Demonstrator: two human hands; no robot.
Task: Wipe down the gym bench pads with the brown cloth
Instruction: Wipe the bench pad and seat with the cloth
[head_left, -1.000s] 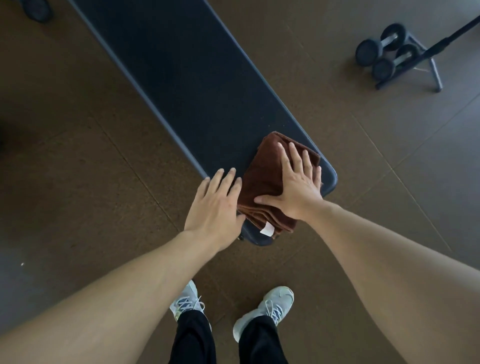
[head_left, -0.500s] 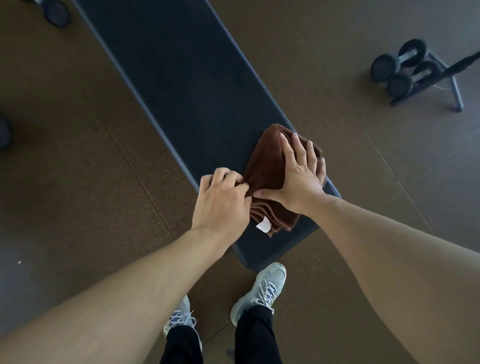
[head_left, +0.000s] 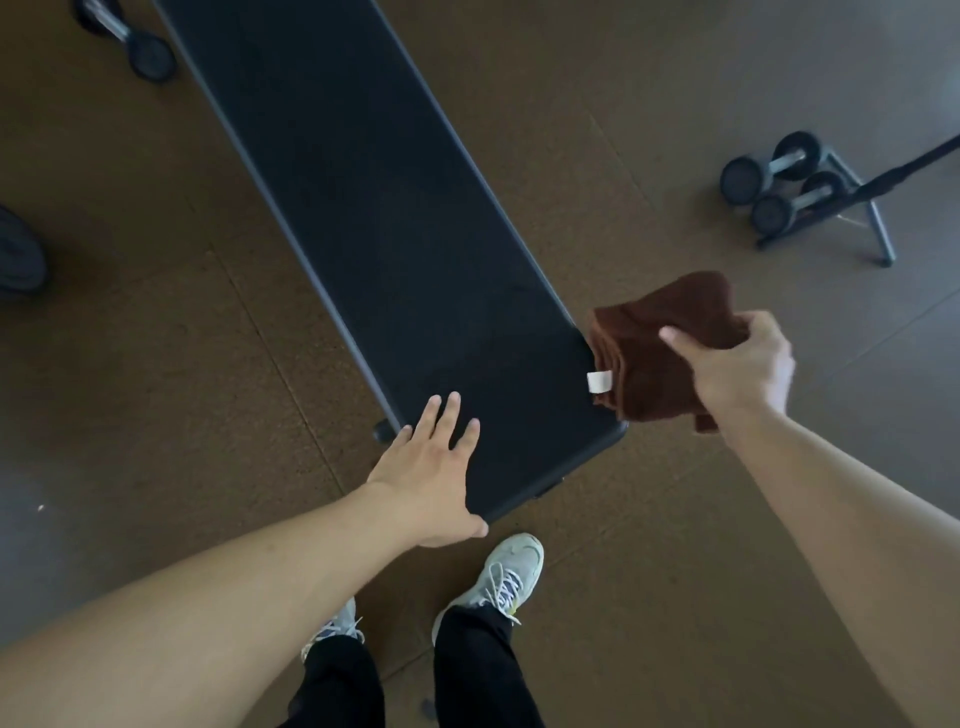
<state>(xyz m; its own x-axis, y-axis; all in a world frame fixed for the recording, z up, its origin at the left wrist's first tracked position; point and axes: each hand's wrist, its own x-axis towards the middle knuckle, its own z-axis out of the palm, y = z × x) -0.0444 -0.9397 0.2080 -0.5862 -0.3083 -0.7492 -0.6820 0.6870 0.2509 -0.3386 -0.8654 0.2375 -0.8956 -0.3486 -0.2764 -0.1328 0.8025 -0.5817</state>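
Observation:
A long black bench pad (head_left: 374, 218) runs from the top left down to its near end in front of me. My right hand (head_left: 737, 364) grips the folded brown cloth (head_left: 654, 348) in the air, just off the pad's right edge near its end; a white tag hangs from the cloth. My left hand (head_left: 431, 473) lies flat with fingers spread on the pad's near left corner, holding nothing.
Two dumbbells (head_left: 779, 182) rest on a small metal stand at the right. Another dumbbell (head_left: 130, 41) lies on the brown floor at the top left, and a dark object (head_left: 18, 249) at the left edge. My shoes (head_left: 504, 577) stand just below the bench end.
My right hand lifted the cloth off the pad and carried it right, past the bench's edge. My left hand let go of the cloth and spread flat on the pad's corner.

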